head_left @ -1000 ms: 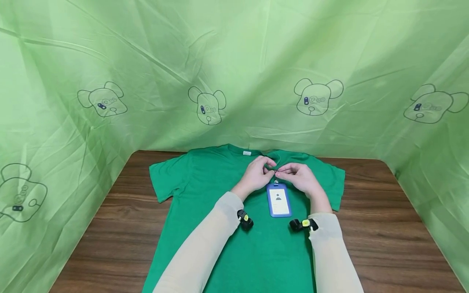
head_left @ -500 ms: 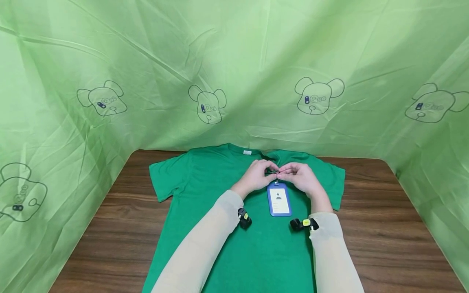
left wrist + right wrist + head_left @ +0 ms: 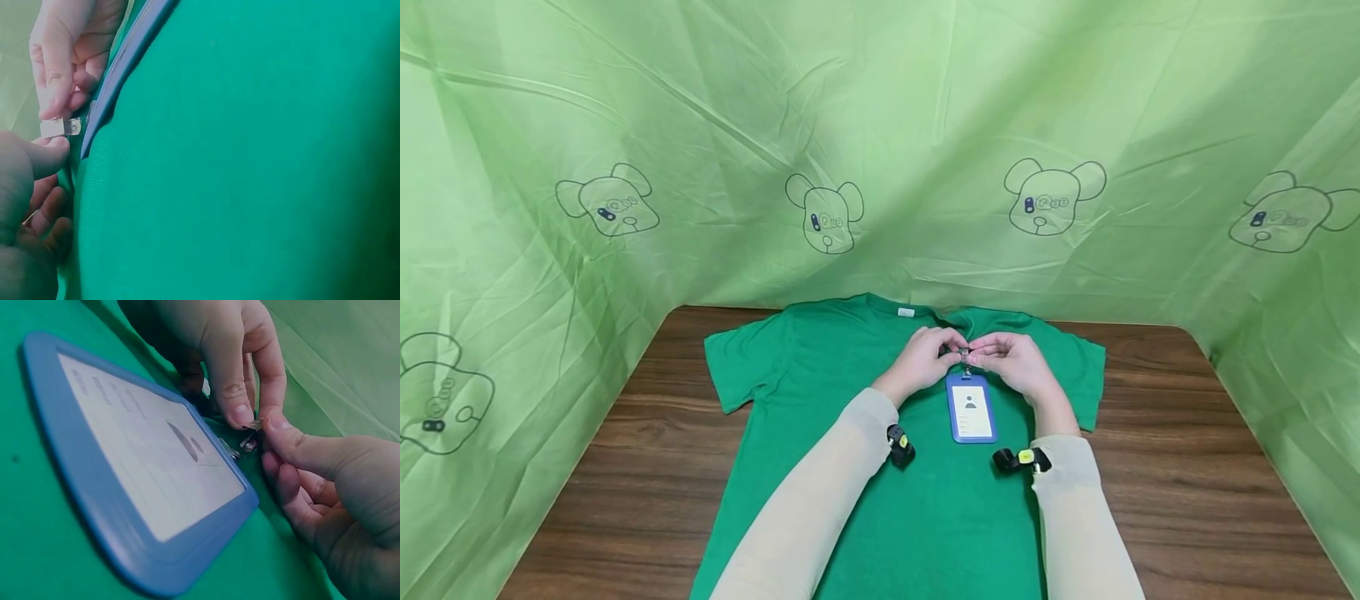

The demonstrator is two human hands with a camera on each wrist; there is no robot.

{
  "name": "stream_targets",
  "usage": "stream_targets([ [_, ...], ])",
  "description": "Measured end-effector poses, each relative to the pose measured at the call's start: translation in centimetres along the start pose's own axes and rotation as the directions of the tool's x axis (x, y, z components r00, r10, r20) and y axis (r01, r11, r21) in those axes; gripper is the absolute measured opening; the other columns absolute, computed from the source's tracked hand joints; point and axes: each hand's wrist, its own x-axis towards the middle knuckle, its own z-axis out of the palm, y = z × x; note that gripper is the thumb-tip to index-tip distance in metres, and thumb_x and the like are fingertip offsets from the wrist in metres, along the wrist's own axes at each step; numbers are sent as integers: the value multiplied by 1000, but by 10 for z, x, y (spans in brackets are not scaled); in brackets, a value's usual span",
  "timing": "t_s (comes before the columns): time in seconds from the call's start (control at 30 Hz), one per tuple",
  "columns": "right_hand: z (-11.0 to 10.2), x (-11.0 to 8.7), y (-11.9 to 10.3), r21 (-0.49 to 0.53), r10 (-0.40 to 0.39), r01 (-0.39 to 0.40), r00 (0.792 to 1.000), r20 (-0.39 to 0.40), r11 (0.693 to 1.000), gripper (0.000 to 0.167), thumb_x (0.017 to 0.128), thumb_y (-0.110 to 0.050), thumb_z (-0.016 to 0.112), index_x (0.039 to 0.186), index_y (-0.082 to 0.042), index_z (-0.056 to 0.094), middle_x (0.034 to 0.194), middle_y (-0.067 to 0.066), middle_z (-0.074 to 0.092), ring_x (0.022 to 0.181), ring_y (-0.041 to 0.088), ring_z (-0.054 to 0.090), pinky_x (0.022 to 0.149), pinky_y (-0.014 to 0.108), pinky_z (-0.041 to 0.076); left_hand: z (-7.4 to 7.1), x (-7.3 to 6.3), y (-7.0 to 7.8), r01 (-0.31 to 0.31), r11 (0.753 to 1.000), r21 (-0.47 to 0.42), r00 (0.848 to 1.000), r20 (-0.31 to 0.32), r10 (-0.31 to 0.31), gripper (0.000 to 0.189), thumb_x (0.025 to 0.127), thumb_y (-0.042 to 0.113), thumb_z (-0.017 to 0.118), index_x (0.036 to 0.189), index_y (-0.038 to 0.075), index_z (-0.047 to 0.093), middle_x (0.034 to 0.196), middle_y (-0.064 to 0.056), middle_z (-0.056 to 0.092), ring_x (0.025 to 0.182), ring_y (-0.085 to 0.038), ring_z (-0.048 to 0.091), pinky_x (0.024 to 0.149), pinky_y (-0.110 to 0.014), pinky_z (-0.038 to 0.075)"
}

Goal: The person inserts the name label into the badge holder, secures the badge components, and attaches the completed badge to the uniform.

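Observation:
A green T-shirt (image 3: 880, 467) lies spread out, with a blue-framed ID badge (image 3: 972, 410) on its chest. At the badge's top end is a small metal clip (image 3: 59, 127), close to the bunched neckline. My left hand (image 3: 921, 362) pinches this clip between thumb and fingers. From the other side my right hand (image 3: 1011, 364) also pinches the clip, its thumb (image 3: 279, 422) against the metal. The two hands' fingertips nearly meet there. In the right wrist view the badge (image 3: 150, 456) lies face up; whether fabric sits inside the clip is hidden by the fingers.
A brown wooden table (image 3: 1195, 467) lies under the shirt. Light green cloth (image 3: 910, 100) with printed bear heads hangs behind and at both sides. A white label (image 3: 906, 312) shows inside the collar. Each sleeve cuff bears a small black camera (image 3: 901, 447).
My hands have stayed at the clip with only small shifts of the fingers. Left fingertips have moved slightly down, and more of the clip shows between the hands. The badge has barely moved.

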Motion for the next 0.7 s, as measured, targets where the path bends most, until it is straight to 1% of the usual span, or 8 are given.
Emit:
stream_targets([
  [0.13, 0, 1, 2, 6, 3, -3, 1000, -19, 1000, 30, 100, -13, 83, 124, 4, 77, 110, 16, 81, 95, 14, 79, 82, 19, 60, 0, 0, 0, -22, 999, 23, 1000, -15, 23, 14, 109, 15, 69, 122, 16, 76, 107, 2, 72, 103, -18, 57, 100, -34, 46],
  [0.2, -1, 1, 2, 12, 7, -7, 1000, -20, 1000, 31, 100, -14, 83, 126, 3, 76, 111, 15, 81, 95, 12, 78, 83, 20, 60, -1, 0, 0, -28, 999, 27, 999, -19, 28, 14, 110, 14, 68, 122, 15, 76, 105, 2, 72, 102, -18, 58, 101, -35, 46],
  [0.27, -3, 0, 2, 11, 13, -13, 1000, -20, 1000, 32, 100, -16, 83, 126, 2, 76, 111, 13, 81, 95, 11, 78, 82, 21, 61, -1, -1, 0, -17, 1000, 18, 999, -27, 17, 14, 110, 15, 67, 121, 15, 75, 105, 2, 72, 101, -18, 57, 100, -35, 46],
  [0.37, -6, -3, 1, -9, 25, -26, 999, -26, 1000, 29, 100, -20, 84, 121, 0, 79, 105, 11, 82, 90, 12, 76, 77, 23, 60, 0, -2, 1, 3, 1000, -3, 999, -40, -3, 13, 110, 16, 68, 121, 15, 76, 103, 2, 73, 97, -17, 57, 95, -34, 47],
  [0.47, -7, -5, 0, -39, 28, -29, 999, -29, 999, 26, 100, -22, 84, 115, -1, 82, 97, 10, 82, 85, 14, 76, 70, 26, 57, 0, -2, 0, 14, 999, -29, 998, -55, -16, 13, 110, 16, 69, 120, 15, 76, 103, 3, 73, 94, -16, 57, 90, -31, 47],
  [0.63, -6, -3, 1, -63, 2, -4, 1000, -18, 998, 21, 102, -19, 82, 112, 0, 83, 93, 11, 82, 84, 19, 79, 73, 25, 56, 1, -1, -1, 20, 998, -57, 997, -67, -24, 12, 109, 16, 70, 119, 16, 77, 101, 4, 71, 92, -15, 56, 87, -30, 46],
  [0.7, -5, -2, 1, -75, -2, 0, 1000, -28, 997, 19, 103, -18, 81, 111, -1, 83, 91, 11, 82, 82, 19, 78, 70, 25, 56, 1, -1, -1, 20, 999, -50, 998, -64, -23, 12, 109, 17, 70, 119, 17, 77, 100, 5, 70, 92, -15, 56, 87, -29, 46],
])
